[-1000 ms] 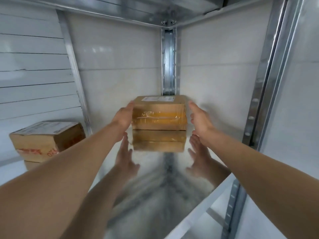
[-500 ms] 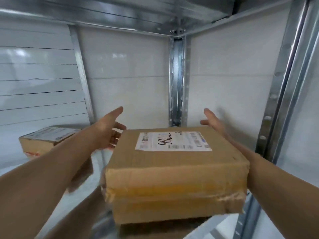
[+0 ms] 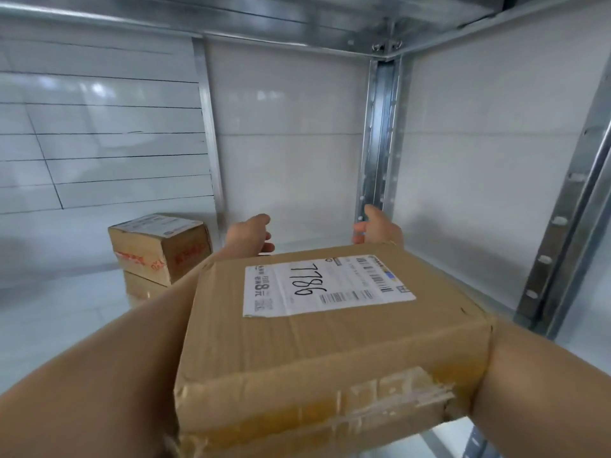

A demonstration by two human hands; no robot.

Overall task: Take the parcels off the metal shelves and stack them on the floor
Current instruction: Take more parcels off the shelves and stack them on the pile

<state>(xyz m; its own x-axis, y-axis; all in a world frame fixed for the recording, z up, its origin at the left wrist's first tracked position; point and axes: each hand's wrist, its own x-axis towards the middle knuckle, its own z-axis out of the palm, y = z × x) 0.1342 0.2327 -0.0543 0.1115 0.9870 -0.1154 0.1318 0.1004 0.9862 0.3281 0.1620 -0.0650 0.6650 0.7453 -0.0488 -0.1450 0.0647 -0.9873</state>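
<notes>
a brown cardboard parcel (image 3: 330, 342) filled the near middle of the view, lying flat between the person's two bare forearms, which lay against its left and right sides. its top face carried a white shipping label (image 3: 325, 285) with "7786" handwritten in black and several barcodes. yellowed clear tape (image 3: 330, 414) ran across its near face, wrinkled and torn toward the right corner. its underside was hidden, so i could not tell whether it rested on the metal shelf (image 3: 66, 312) or was lifted off it.

the left hand (image 3: 248, 234) showed just past the parcel's far left corner, thumb up, its fingers (image 3: 268, 247) loose and pointing inward, grasping nothing that could be seen. the right hand (image 3: 378, 228) showed just past the far right corner, its fingers (image 3: 359, 239) likewise relaxed and released.

a second parcel (image 3: 158, 246), with red-printed tape along its edges and a label on top, sat on the same shelf well to the left, near the back. a matching brown shape lay directly under it on the glossy surface; i could not tell whether it was a reflection or another box.

behind the hands a galvanised corner post (image 3: 380, 143) with rows of holes stood in the back corner. a front post (image 3: 562, 233) rose at the right, and the upper shelf (image 3: 264, 18) ran overhead. a white tiled wall (image 3: 284, 143) closed the back.
</notes>
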